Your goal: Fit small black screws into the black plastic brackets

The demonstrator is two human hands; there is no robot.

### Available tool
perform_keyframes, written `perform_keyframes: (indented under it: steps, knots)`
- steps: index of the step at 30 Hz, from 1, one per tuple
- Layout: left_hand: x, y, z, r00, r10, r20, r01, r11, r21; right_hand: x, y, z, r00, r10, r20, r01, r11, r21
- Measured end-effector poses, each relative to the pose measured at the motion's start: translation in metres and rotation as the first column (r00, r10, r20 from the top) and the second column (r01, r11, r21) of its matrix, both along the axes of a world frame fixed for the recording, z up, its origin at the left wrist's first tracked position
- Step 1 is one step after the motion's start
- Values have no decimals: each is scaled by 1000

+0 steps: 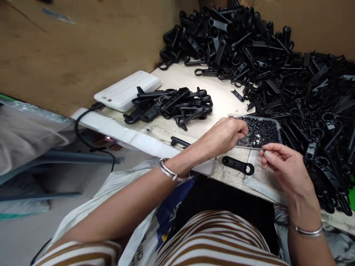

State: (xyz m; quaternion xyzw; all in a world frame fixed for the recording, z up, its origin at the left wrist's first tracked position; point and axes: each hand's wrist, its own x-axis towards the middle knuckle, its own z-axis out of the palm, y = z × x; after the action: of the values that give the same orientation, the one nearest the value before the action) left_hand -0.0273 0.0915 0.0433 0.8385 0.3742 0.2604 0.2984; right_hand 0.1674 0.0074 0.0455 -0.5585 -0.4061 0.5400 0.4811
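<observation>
A shallow clear tray [279, 135] full of tiny black pieces [263, 129] lies on the worktable. My left hand [229, 135] reaches over its left side with the fingers pinched together; whatever they hold is hidden. By the tray's near right corner, my right hand [287, 164] has thumb and forefinger closed on a small black piece [264, 151], too small to name more exactly. Below the tray, between the two hands, a flat black plastic arm [237, 166] with a ring at its right end lies on the table.
A big heap of black plastic parts [244, 44] fills the back and right. A smaller pile of black parts [177, 103] sits at left beside a white power bank [127, 90] with a black cable [79, 127]. Cardboard walls [83, 48] enclose the worktable [219, 96].
</observation>
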Motion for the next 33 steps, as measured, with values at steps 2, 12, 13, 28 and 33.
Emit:
perform_keyframes:
  steps: [2, 12, 13, 28, 33]
  knots:
    - [-1, -8, 2, 966, 58, 251, -4, 978, -209, -3, -2, 0, 1000, -9, -7, 9, 1000, 13]
    - [3, -46, -1, 668, 412, 619, 185, 714, -675, -22, -11, -4, 997, -46, -60, 52, 992, 114]
    - [4, -48, -1, 652, 428, 626, 186, 710, -679, -24, -12, -5, 997, -47, -68, 55, 992, 117]
    - [11, -62, -6, 609, 459, 647, 239, 671, -702, -26, -17, -11, 992, -64, -105, 80, 985, 152]
    - [14, -63, -7, 600, 461, 654, 255, 664, -703, -25, -18, -12, 995, -74, -64, 83, 986, 148]
